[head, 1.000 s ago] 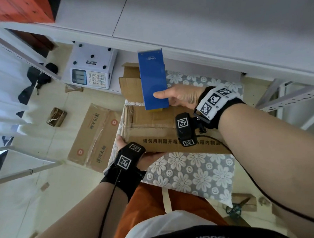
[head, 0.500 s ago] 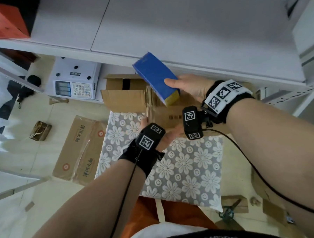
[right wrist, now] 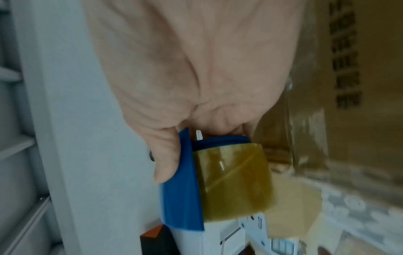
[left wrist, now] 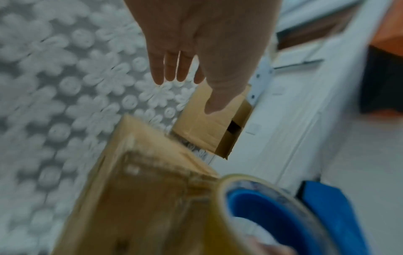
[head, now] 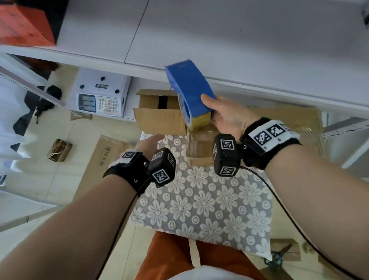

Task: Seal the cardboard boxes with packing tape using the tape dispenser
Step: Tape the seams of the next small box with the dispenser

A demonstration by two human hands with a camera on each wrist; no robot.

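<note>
Nearest lay a grey flower-patterned cushion (head: 204, 205) across the person's lap. Above its far left edge the left hand (head: 148, 142) hovered released, fingers straight and holding nothing. Just right of it, on the cushion's far edge, stood a small cardboard box (head: 198, 146) with clear tape running up from it to the roll. The right hand (head: 228, 114) grasped the blue tape dispenser (head: 189, 88), tilted above that box, thumb on its cover. Beyond stood a second cardboard box (head: 158, 113), flaps open, and far left a white weighing scale (head: 101, 91) under the white shelf (head: 216, 37)
</note>
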